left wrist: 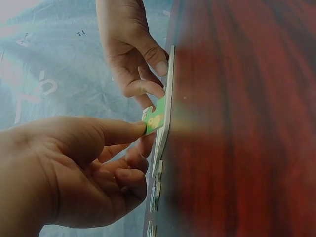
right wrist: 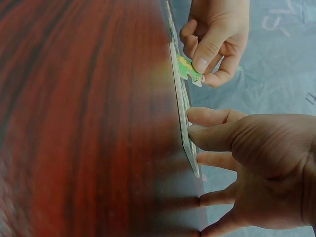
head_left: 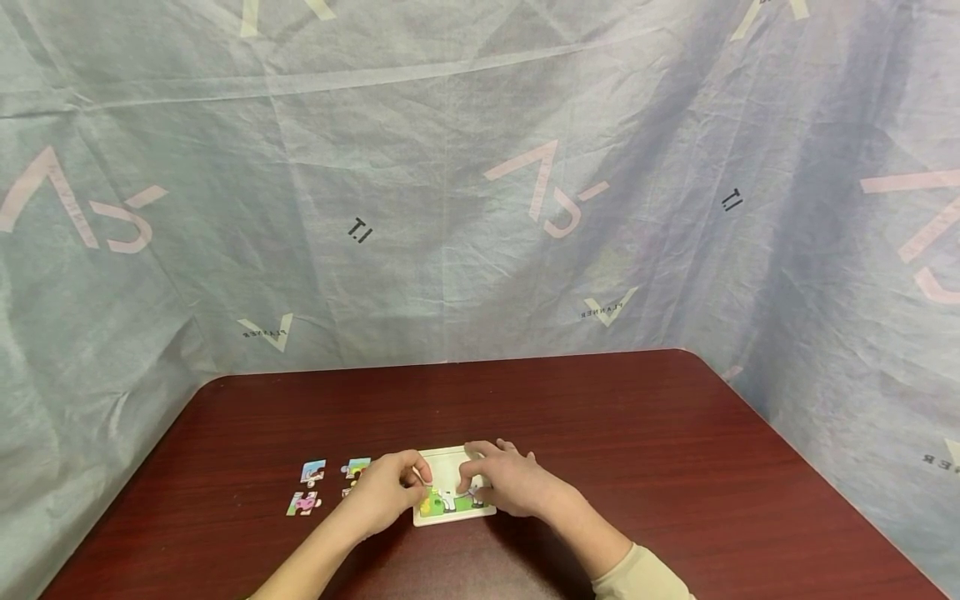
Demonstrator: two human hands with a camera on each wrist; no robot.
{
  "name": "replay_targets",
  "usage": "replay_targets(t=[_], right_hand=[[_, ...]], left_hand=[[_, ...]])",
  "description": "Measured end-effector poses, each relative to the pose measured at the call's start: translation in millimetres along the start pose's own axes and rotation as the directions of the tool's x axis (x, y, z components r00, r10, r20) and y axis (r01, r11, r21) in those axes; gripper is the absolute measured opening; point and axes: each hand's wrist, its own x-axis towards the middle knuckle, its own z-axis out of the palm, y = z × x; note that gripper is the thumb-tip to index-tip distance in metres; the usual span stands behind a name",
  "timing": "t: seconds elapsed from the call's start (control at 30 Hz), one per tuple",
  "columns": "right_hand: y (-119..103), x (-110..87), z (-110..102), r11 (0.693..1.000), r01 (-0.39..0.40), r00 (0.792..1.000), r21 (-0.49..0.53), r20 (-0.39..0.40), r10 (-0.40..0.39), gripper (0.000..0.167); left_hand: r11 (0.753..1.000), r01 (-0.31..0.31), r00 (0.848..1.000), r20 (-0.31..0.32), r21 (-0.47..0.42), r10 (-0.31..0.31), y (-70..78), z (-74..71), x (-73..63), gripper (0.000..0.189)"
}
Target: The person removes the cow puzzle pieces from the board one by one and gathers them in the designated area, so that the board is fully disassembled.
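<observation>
My left hand [head_left: 386, 492] pinches a green jigsaw piece with a yellow patch [left wrist: 156, 116] between thumb and finger. The piece stands tilted up at the left end of a pale puzzle tray [head_left: 453, 520]. In the head view, pieces printed with white legs on green [head_left: 450, 502] lie along the tray's near side, and its far part shows bare board. My right hand [head_left: 513, 481] is over the tray's right side. In the right wrist view its thumb and index finger touch the tray area, while the other fingers spread past the edge and hold nothing.
Several loose jigsaw pieces lie left of the tray, among them one with a pink figure [head_left: 303, 503] and a blue one [head_left: 312, 472]. Another piece [head_left: 358, 468] sits close by my left hand. The dark red table [head_left: 600, 417] ends at a grey cloth backdrop [head_left: 450, 250].
</observation>
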Motion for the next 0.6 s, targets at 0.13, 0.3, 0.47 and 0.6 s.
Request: replay_targets(t=[0.13, 0.3, 0.47, 0.6], right_hand=[[1, 0.2, 0, 1.0, 0.0, 1.0, -0.007, 0.0, 0.0, 0.019], [0, 0.0, -1, 1.0, 0.004, 1.0, 0.001, -0.004, -0.004, 0.02], [-1, -0.3, -1, 1.0, -0.001, 1.0, 0.009, -0.001, 0.001, 0.02], [0, -0.5, -1, 1.0, -0.003, 1.0, 0.007, 0.006, 0.003, 0.02]], left_hand=[[1.0, 0.003, 1.0, 0.01, -0.028, -0.002, 0.5, -0.7, 0.6, 0.012], [0.999, 0.003, 1.0, -0.008, -0.054, -0.003, 0.4, -3.3, 0.5, 0.011], [0.996, 0.01, 1.0, 0.0, -0.089, -0.01, -2.1, -7.1, -1.3, 0.008], [0.993, 0.033, 0.999, 0.0, -0.113, -0.034, -4.4, -11.2, -4.4, 0.006]])
